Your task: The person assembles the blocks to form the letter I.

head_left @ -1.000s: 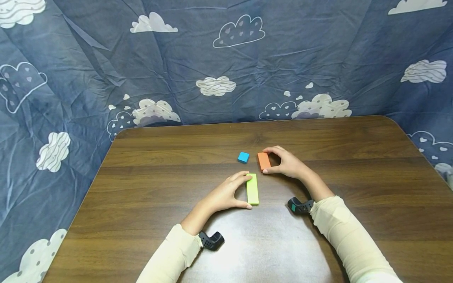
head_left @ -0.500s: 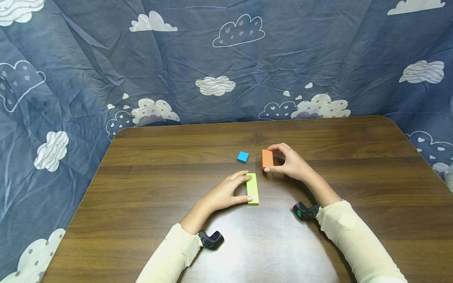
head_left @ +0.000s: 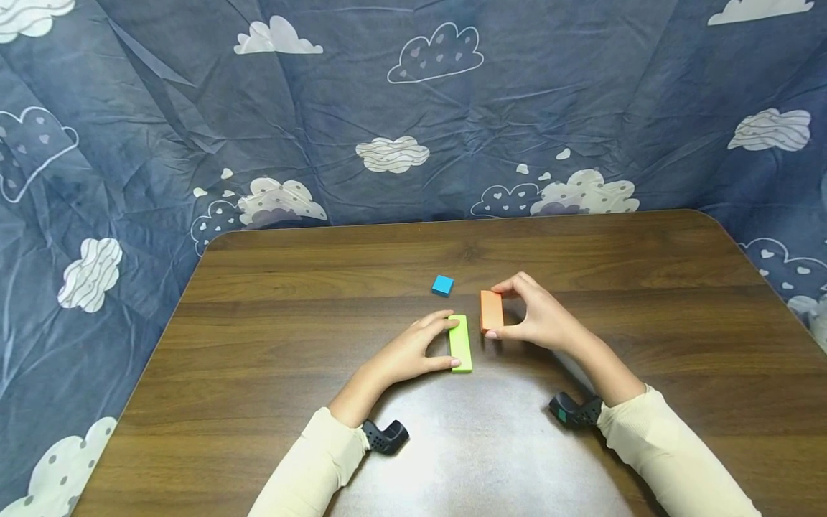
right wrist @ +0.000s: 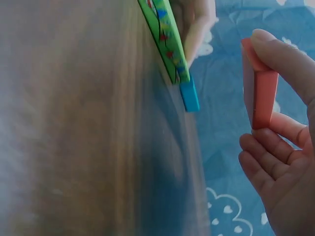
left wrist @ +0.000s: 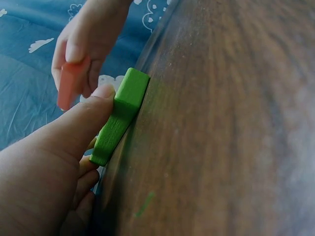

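In the head view my left hand (head_left: 403,352) holds a long lime-green block (head_left: 461,345) near the middle of the table, thumb at its near end and a finger at its far end. The block lies flat, and the right wrist view shows small coloured shapes printed on its side. Just to its right, my right hand (head_left: 543,316) pinches an orange rectangular block (head_left: 492,311) between thumb and fingers. That orange block (right wrist: 264,93) is raised above the tabletop in the right wrist view. Behind the green block lies a small blue square block (head_left: 442,285), apart from both hands.
The brown wooden table (head_left: 291,280) reaches back to a blue cloth (head_left: 336,100) printed with white clouds. Black wrist straps (head_left: 385,438) sit at both cream sleeves. A small green mark (left wrist: 145,204) shows on the wood in the left wrist view.
My right hand has carried the orange block rightward, away from the blue one, then nearer to me. My left thumb has moved in onto the near end of the green block, which stays put.
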The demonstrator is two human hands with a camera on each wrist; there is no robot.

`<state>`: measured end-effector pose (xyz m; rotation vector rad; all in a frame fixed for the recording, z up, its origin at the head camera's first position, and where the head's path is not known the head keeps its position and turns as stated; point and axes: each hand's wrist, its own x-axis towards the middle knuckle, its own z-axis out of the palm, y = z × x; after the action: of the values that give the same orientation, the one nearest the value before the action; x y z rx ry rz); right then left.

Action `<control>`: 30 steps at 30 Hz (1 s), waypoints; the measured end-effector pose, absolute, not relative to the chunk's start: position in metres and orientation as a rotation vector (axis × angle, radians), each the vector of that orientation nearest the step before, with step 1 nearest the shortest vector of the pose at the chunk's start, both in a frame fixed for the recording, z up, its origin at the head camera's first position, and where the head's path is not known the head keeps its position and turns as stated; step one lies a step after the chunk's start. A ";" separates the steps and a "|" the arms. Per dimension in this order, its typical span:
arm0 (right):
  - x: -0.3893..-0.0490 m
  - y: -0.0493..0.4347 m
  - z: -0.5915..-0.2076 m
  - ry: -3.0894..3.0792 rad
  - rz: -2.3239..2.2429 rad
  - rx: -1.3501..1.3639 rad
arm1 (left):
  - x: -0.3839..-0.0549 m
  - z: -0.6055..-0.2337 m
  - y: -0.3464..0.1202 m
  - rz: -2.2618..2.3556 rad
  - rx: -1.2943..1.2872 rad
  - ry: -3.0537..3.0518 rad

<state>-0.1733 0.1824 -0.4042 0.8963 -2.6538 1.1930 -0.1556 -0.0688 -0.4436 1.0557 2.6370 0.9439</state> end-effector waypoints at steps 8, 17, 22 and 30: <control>-0.147 0.180 -0.400 -2.636 1.173 0.961 | -0.155 -0.443 -0.069 0.940 1.048 2.637; -0.125 0.175 -0.405 -2.601 1.108 1.069 | -0.155 -0.443 -0.069 0.942 1.041 2.642; -0.115 0.171 -0.410 -2.602 1.092 1.102 | -0.155 -0.442 -0.069 0.937 1.038 2.643; -0.104 0.165 -0.419 -2.620 1.087 1.135 | -0.154 -0.441 -0.070 0.941 1.046 2.643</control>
<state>-0.1040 0.1651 -0.4187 1.1352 -2.6205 1.0873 -0.1541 -0.0695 -0.4414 1.0461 2.6433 0.9408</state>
